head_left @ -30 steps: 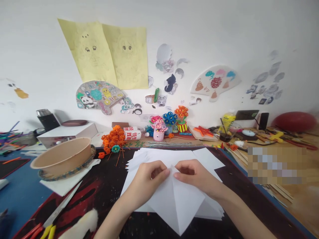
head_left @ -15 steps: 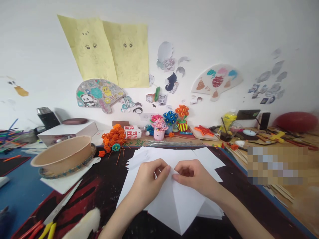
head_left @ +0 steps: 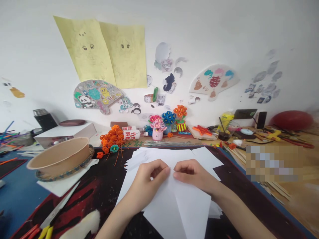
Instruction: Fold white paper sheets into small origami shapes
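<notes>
A folded sheet of white paper (head_left: 178, 204) is held up between my two hands, its creased lower part hanging towards me. My left hand (head_left: 154, 179) pinches its upper edge with thumb and fingertips. Close beside it, my right hand (head_left: 190, 172) pinches the same edge, with a small gap between the two thumbs. Behind and below lies an uneven stack of white paper (head_left: 144, 156) on the dark mat (head_left: 109, 176). My hands cover part of the stack.
Scissors (head_left: 56, 212) lie at the lower left, near a beige bowl (head_left: 59, 156). Orange pipe-cleaner flowers (head_left: 112, 137) and a small pink pot (head_left: 157, 134) stand at the back. Sticks (head_left: 274, 187) and a drink cup (head_left: 224, 132) are on the right.
The folded paper has swung lower and to the right, its bottom point now past the frame's lower edge. Both hands keep their pinch; the view has shifted slightly.
</notes>
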Demonstrator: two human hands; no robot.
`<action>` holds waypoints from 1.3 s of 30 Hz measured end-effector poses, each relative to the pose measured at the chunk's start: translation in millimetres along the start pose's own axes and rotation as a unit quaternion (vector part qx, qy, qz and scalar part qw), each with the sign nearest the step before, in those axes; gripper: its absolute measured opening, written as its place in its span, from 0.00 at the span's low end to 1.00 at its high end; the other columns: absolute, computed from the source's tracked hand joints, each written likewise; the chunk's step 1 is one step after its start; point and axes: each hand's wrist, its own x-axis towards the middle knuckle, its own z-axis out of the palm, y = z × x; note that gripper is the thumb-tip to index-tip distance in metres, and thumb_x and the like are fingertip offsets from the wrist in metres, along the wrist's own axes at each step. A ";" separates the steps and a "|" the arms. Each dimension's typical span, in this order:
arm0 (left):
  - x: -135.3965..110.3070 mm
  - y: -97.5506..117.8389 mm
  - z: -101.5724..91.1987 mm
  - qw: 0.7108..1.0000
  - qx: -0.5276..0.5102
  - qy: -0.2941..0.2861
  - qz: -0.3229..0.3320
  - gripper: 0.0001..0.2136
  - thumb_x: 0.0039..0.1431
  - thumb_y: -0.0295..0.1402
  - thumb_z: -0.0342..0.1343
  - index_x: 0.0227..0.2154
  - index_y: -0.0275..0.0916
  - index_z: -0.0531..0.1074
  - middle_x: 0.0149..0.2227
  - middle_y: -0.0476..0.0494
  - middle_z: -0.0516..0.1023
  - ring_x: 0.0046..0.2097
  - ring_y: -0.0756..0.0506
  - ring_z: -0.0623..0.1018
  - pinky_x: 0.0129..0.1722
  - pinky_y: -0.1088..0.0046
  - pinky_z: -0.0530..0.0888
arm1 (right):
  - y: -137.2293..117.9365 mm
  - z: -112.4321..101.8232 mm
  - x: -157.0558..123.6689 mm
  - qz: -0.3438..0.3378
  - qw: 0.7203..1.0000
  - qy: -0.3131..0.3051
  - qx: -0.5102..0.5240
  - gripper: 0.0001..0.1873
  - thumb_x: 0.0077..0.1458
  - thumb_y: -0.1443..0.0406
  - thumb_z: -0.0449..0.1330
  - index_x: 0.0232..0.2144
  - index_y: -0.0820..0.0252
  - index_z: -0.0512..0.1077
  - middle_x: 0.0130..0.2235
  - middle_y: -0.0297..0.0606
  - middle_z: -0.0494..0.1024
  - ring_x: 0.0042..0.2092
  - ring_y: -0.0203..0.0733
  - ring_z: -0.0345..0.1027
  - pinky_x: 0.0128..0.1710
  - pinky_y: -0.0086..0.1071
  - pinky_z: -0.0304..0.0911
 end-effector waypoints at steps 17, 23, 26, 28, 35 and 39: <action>8.2 -13.3 -4.7 0.993 0.001 0.111 -0.029 0.13 0.56 0.40 0.50 0.20 0.38 0.65 0.23 0.51 0.64 0.29 0.48 0.64 0.28 0.75 0.60 | 3.5 -1.6 -1.7 0.095 0.987 -0.063 0.117 0.15 0.46 0.58 0.69 0.32 0.65 0.77 0.31 0.37 0.78 0.33 0.38 0.69 0.35 0.28 0.60; 9.2 -22.0 -2.3 0.986 -0.050 0.137 -0.075 0.16 0.55 0.44 0.51 0.20 0.38 0.63 0.22 0.53 0.60 0.27 0.50 0.61 0.26 0.75 0.57 | 5.2 3.0 -1.4 0.095 0.979 -0.019 0.181 0.19 0.42 0.61 0.71 0.38 0.63 0.77 0.36 0.39 0.79 0.37 0.41 0.72 0.40 0.32 0.63; 7.9 -21.5 -3.1 0.982 -0.113 0.115 -0.101 0.17 0.55 0.48 0.52 0.22 0.38 0.64 0.23 0.53 0.62 0.27 0.50 0.62 0.26 0.75 0.58 | 8.5 7.1 -0.9 0.125 0.966 0.062 0.217 0.26 0.36 0.65 0.74 0.41 0.60 0.75 0.37 0.38 0.79 0.39 0.43 0.73 0.43 0.35 0.65; 6.4 -19.8 -4.2 0.977 -0.154 0.098 -0.114 0.18 0.54 0.49 0.53 0.24 0.37 0.65 0.23 0.52 0.64 0.27 0.50 0.63 0.26 0.76 0.59 | 11.5 8.2 -0.4 0.127 0.967 0.054 0.216 0.28 0.34 0.66 0.75 0.41 0.61 0.74 0.37 0.39 0.80 0.40 0.44 0.73 0.43 0.35 0.65; 3.9 -12.3 -3.8 0.955 -0.250 0.115 -0.113 0.19 0.52 0.50 0.57 0.25 0.37 0.67 0.24 0.51 0.69 0.27 0.50 0.66 0.27 0.77 0.62 | 14.0 6.5 0.2 0.048 0.977 -0.054 0.198 0.26 0.38 0.65 0.73 0.44 0.62 0.75 0.39 0.40 0.80 0.41 0.45 0.73 0.46 0.38 0.64; 3.9 -11.6 -2.9 0.949 -0.256 0.144 -0.113 0.16 0.51 0.46 0.59 0.25 0.37 0.68 0.24 0.51 0.70 0.27 0.50 0.66 0.27 0.77 0.62 | 10.7 10.2 0.8 -0.007 0.972 -0.094 0.217 0.34 0.37 0.69 0.73 0.50 0.58 0.71 0.43 0.41 0.79 0.45 0.47 0.72 0.50 0.43 0.62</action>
